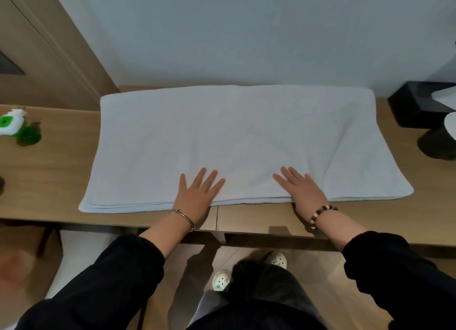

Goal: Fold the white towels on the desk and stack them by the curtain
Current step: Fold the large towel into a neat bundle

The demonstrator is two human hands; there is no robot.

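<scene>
A large white towel (237,132) lies flat across the wooden desk (49,176), folded into layers whose edges show along its near side. My left hand (197,194) presses flat on the towel's near edge, left of centre, fingers spread and straight. My right hand (303,190) lies flat on the same edge to the right, fingers straight. No curtain is in view.
A green and white bottle (14,127) stands at the desk's left end. A black box (419,105) and a dark round object (436,142) sit at the right end. The pale wall (246,33) runs behind the desk.
</scene>
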